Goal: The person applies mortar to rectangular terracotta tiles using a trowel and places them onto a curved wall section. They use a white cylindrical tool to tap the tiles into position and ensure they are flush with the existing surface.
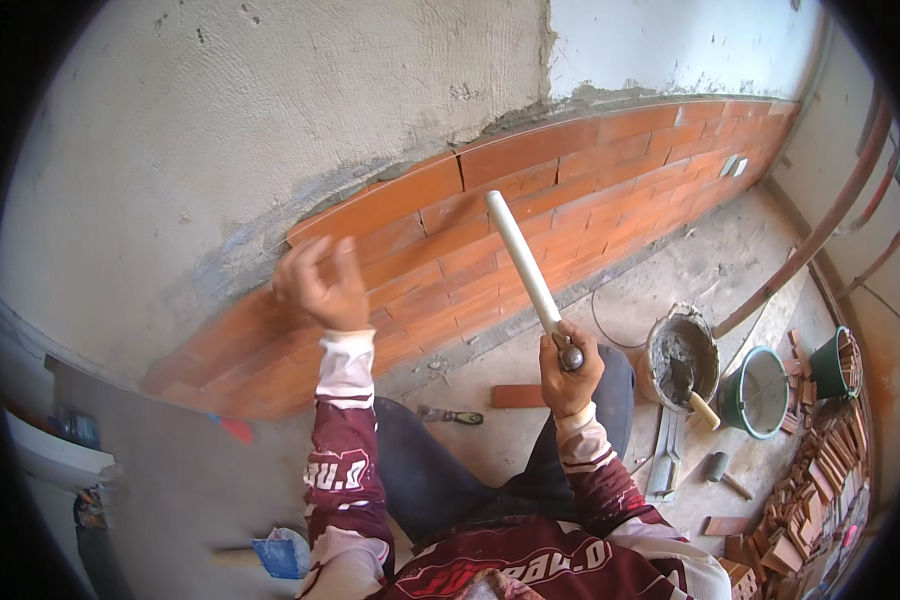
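My right hand (572, 372) is closed around the metal head end of a white-handled hammer (523, 255). A rounded metal knob shows at my fingers, and the long pale handle points up and left toward the wall. Raised near the top edge of the orange brick tiles (400, 225), my left hand (322, 285) has its fingers apart and slightly blurred, with nothing visible in it. It overlaps the tiling in view; whether it touches cannot be told. The tiles cover the lower wall in staggered rows, with rough grey plaster (300, 110) above them.
On the floor lie a loose tile (518, 397) and a scraper (450, 415). To the right stand a mortar bucket (655, 350) with a trowel (704, 410), a green bucket (732, 395), a mallet (732, 476) and piled tiles (805, 500). A blue-bladed tool (282, 553) lies at lower left.
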Demonstrator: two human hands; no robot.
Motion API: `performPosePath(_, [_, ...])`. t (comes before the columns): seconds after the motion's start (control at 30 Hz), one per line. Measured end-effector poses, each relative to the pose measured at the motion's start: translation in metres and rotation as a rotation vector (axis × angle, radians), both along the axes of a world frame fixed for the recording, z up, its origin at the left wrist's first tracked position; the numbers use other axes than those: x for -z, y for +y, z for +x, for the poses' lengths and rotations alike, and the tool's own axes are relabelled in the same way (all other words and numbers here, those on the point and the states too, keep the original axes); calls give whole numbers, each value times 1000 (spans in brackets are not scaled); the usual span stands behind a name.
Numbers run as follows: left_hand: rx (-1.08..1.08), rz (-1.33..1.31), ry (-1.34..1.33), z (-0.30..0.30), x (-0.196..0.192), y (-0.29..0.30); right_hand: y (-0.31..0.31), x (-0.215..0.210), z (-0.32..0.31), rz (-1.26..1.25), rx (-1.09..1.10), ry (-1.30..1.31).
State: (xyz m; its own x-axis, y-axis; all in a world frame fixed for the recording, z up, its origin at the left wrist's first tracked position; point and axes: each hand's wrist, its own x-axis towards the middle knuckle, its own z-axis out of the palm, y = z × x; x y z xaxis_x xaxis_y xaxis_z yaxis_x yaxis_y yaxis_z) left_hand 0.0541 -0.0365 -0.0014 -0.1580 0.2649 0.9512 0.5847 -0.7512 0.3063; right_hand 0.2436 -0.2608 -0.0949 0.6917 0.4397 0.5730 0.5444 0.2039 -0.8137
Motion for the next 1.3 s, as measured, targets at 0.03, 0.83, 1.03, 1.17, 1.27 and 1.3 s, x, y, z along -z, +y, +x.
performPosePath(0.03, [16,44,151,16,-14,-3,1,2,1,19,-7,8])
performPosePath(0.83, [-67,-216,813,129,-84,15,32,16,-15,227,-79,86])
performPosePath(1.03, [-52,-270,825,134,-88,13,35,36,-17,394,-65,134])
performPosePath(1.17, [-73,-324,843,134,-88,11,31,25,-15,167,-128,193])
performPosePath(1.27, [-87,-342,857,137,-93,9,35,31,-20,435,-139,269])
performPosePath(1.3, [-98,-346,866,136,-94,8,32,26,-18,267,-63,137])
